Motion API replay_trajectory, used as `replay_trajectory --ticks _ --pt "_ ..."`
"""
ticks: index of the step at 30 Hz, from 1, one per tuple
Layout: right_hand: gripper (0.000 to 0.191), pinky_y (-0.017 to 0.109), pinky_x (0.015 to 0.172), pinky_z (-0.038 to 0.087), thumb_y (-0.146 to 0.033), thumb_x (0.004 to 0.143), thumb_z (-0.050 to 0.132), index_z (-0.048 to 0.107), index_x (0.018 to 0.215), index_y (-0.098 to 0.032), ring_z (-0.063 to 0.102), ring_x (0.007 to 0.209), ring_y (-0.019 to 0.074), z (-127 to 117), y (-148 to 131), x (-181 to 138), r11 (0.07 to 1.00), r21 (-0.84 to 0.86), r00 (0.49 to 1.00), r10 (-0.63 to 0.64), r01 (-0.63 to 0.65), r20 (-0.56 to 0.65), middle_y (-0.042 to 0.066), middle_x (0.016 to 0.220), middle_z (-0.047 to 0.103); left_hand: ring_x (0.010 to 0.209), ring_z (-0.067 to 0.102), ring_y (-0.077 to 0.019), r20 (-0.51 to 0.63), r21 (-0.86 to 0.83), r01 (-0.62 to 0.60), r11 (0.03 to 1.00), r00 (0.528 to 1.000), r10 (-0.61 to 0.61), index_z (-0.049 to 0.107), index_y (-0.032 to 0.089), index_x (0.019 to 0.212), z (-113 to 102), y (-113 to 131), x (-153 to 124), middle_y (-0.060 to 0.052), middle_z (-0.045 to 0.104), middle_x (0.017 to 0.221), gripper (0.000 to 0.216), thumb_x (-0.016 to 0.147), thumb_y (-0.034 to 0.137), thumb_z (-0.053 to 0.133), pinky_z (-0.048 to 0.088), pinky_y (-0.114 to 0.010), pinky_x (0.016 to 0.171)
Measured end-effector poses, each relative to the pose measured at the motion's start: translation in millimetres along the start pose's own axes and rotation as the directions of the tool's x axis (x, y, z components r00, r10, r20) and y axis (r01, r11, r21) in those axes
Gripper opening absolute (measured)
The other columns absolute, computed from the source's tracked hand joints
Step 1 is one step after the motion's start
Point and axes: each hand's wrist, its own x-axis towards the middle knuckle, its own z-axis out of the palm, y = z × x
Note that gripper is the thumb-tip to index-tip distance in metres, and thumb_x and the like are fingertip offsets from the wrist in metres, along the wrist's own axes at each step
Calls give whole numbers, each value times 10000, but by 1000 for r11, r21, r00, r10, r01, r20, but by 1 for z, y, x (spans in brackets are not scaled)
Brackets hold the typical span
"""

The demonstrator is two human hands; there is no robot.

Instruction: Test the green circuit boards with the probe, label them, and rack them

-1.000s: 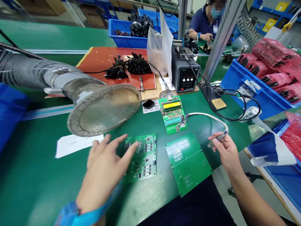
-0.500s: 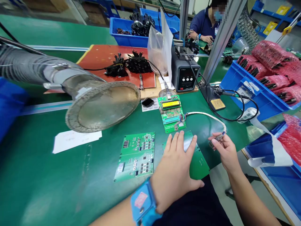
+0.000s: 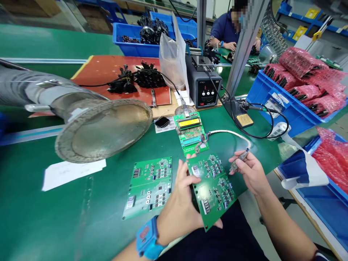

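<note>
My left hand (image 3: 179, 201) grips a green circuit board (image 3: 214, 188) by its left edge and holds it tilted, component side up, above the front edge of the green table (image 3: 54, 214). My right hand (image 3: 251, 172) pinches a small connector plug (image 3: 239, 159) on a white cable (image 3: 228, 133), just right of the held board. The cable runs to a small tester board with a yellow display (image 3: 191, 132). A second green circuit board (image 3: 149, 186) lies flat on the table to the left of my left hand.
A metal fume-extraction funnel (image 3: 103, 128) hangs over the table at left, above a white paper (image 3: 72, 172). A soldering station (image 3: 206, 88) and iron stand (image 3: 243, 117) sit behind. Blue bins with pink bags (image 3: 299, 83) stand right. Another person (image 3: 228, 29) works at the back.
My left hand left the left board, reached to the right-hand board, turned it over and lifted it; its component side now faces up. My right hand kept the plug and rose slightly.
</note>
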Motion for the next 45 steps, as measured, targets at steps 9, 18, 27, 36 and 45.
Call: replay_trajectory --ticks 9,18,27,36,45 --pt "239 244 621 513 -304 786 668 582 986 -206 620 727 128 9 -5 6 989 -119 996 -78 84 53 33 869 705 1317 -139 -570 216 240 -28 970 976 -25 310 180 1286 -22 0 -26 -208 -305 1492 1062 490 796 653 159 -810 947" --pt "210 314 778 525 -269 823 590 553 1022 -216 642 845 162 41 1 22 927 -284 969 -232 246 80 39 899 677 1361 280 -415 309 241 -237 941 938 157 439 140 1262 -12 -1 12 -221 419 1418 757 726 644 614 197 -695 1065" --pt "210 312 810 520 -232 869 536 532 1079 -223 638 921 168 40 4 17 864 -397 951 -286 309 118 49 955 669 1315 392 -359 270 220 -191 957 954 129 461 121 1197 -7 1 13 -219 480 1369 723 654 533 703 311 -603 1077" --pt "216 295 741 517 -232 882 522 534 1097 -216 645 891 173 40 5 14 737 -580 936 -314 346 160 60 972 680 1323 380 -354 253 203 -167 965 961 113 455 123 1190 -6 0 10 -222 460 1384 727 637 517 713 317 -598 1076" --pt "191 281 716 527 -218 886 515 533 1077 -216 648 826 156 42 8 13 759 -562 940 -322 328 114 52 937 675 1331 358 -357 225 191 -153 970 968 109 458 133 1220 -5 -1 6 -195 460 1387 720 658 507 708 332 -596 1062"
